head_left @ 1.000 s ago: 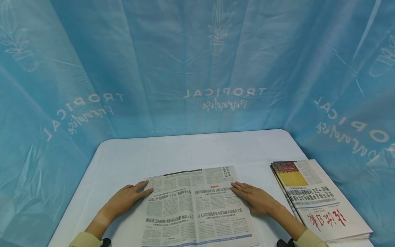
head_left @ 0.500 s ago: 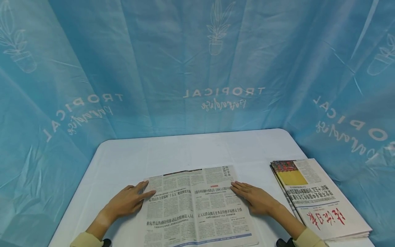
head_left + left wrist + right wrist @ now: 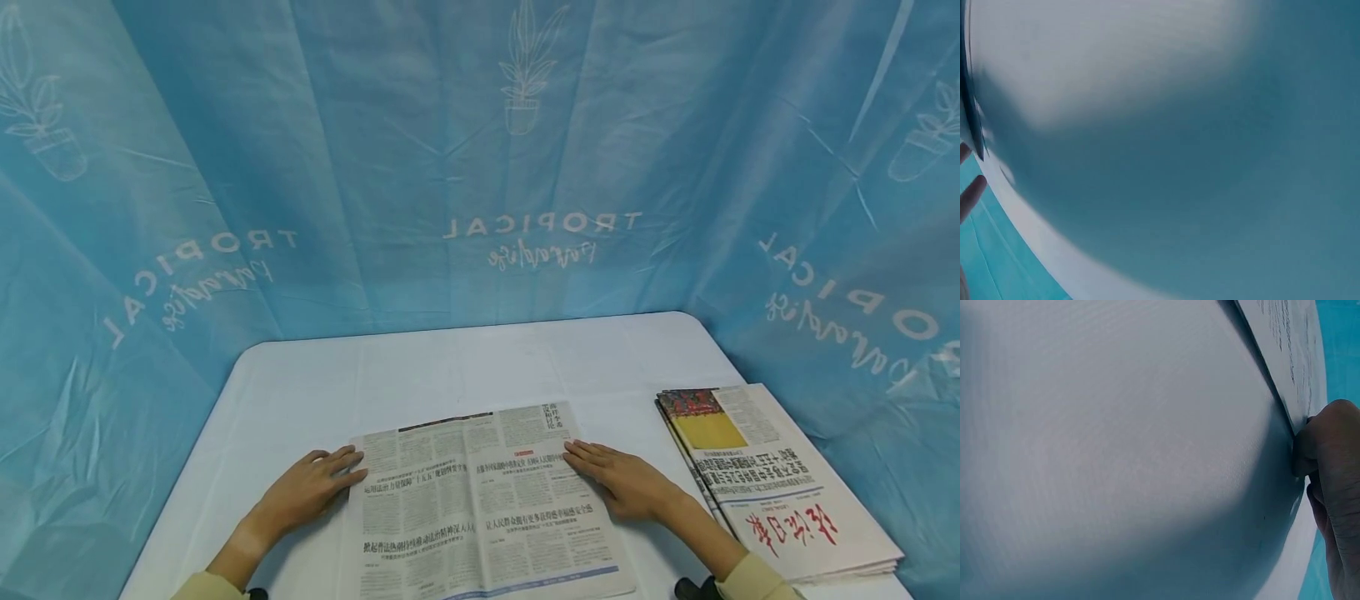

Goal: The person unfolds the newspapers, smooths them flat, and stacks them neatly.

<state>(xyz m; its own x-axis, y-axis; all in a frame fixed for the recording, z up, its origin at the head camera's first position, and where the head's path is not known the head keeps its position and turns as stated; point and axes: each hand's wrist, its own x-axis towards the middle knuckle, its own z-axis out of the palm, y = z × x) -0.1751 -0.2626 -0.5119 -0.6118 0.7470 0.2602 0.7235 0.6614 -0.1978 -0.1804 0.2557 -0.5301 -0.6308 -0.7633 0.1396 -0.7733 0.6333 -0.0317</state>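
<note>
In the head view, a folded newspaper lies flat at the front middle of the white table, a vertical crease down its centre. At its left edge is my left hand, fingers relaxed and thumb tip right at the paper. My right hand rests over the right edge with its fingers extended together on the page. The left wrist view catches only fingertips at its left border. In the right wrist view, the thumb of my right hand lies against the newspaper's edge.
A stack of newspapers with red lettering and a yellow picture lies on the right side of the table. The white table has rounded back corners. Blue printed curtains hang close behind and on both sides.
The newspaper has shifted slightly to the right. My left thumb slid a little onto the page, then drew back to its left edge. My right hand has barely moved.
</note>
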